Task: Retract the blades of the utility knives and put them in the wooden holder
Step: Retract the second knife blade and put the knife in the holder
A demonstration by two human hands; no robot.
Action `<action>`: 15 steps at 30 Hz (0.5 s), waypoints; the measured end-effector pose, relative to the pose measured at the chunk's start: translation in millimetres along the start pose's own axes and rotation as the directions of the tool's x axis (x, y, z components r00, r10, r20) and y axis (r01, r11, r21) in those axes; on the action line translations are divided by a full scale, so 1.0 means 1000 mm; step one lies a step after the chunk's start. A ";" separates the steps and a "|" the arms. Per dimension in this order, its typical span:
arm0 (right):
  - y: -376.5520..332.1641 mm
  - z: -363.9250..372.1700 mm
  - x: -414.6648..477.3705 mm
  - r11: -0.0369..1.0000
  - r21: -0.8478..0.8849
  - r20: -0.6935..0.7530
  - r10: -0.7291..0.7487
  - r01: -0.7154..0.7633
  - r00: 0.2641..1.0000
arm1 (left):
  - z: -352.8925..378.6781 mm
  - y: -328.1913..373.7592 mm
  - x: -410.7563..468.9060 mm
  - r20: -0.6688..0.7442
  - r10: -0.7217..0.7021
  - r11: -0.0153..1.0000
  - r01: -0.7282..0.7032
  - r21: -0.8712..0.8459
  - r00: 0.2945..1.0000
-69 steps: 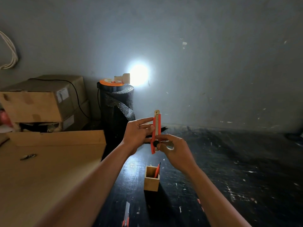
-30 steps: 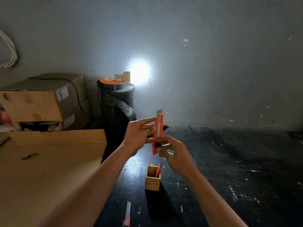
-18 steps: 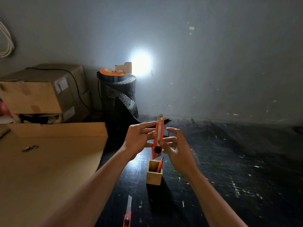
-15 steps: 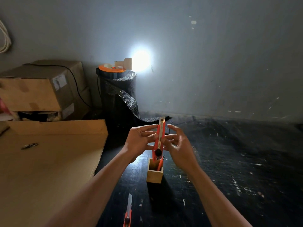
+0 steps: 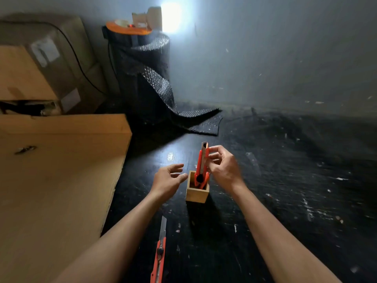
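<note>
A small square wooden holder (image 5: 196, 194) stands on the black floor between my hands. An orange utility knife (image 5: 202, 164) stands upright with its lower end inside the holder, beside another orange knife leaning in there. My right hand (image 5: 221, 167) pinches the upright knife near its top. My left hand (image 5: 168, 179) hovers just left of the holder, fingers apart, holding nothing. A third orange utility knife (image 5: 159, 252) lies on the floor near me, its steel blade extended and pointing away from me.
A large flat cardboard sheet (image 5: 53, 180) covers the left side. Cardboard boxes (image 5: 40, 64) are stacked at the back left. A roll of black bubble wrap (image 5: 146, 78) with an orange tape reel on top stands against the grey wall, its loose end spread on the floor.
The knife came down from chest height into the holder. My left hand let go of it and drew back to the left. My head tilted down, showing more floor and the third knife.
</note>
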State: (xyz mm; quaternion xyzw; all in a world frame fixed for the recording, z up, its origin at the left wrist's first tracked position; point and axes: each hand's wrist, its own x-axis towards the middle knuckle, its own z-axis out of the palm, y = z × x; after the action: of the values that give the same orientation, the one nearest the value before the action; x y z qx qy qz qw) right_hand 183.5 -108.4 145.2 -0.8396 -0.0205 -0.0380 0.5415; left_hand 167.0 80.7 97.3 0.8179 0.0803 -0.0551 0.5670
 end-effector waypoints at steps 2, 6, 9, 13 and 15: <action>0.009 0.008 0.009 0.998 -0.058 -0.011 0.003 -0.004 1.000 | 0.007 -0.011 0.006 0.023 -0.017 0.998 0.015 0.069 1.000; 0.023 0.021 0.024 0.989 -0.149 -0.027 -0.003 -0.001 1.000 | 0.020 -0.022 0.019 0.111 -0.070 0.992 0.058 0.114 0.991; 0.036 0.033 0.030 0.975 -0.220 0.012 0.008 -0.005 1.000 | 0.029 -0.028 0.031 0.145 -0.111 0.986 0.091 0.136 0.983; 0.050 0.047 0.033 0.955 -0.295 0.055 0.053 -0.034 0.997 | 0.039 -0.036 0.042 0.182 -0.120 0.979 0.086 0.187 0.976; 0.055 0.051 0.034 0.940 -0.333 0.058 0.094 -0.069 0.994 | 0.041 -0.039 0.045 0.189 -0.122 0.977 0.084 0.195 0.974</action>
State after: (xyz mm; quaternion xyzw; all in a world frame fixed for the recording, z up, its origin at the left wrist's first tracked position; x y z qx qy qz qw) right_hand 224.2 -85.0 76.9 -0.9194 0.0013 0.0122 0.3932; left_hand 203.5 59.3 39.1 0.8522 0.0600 -0.1736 0.4899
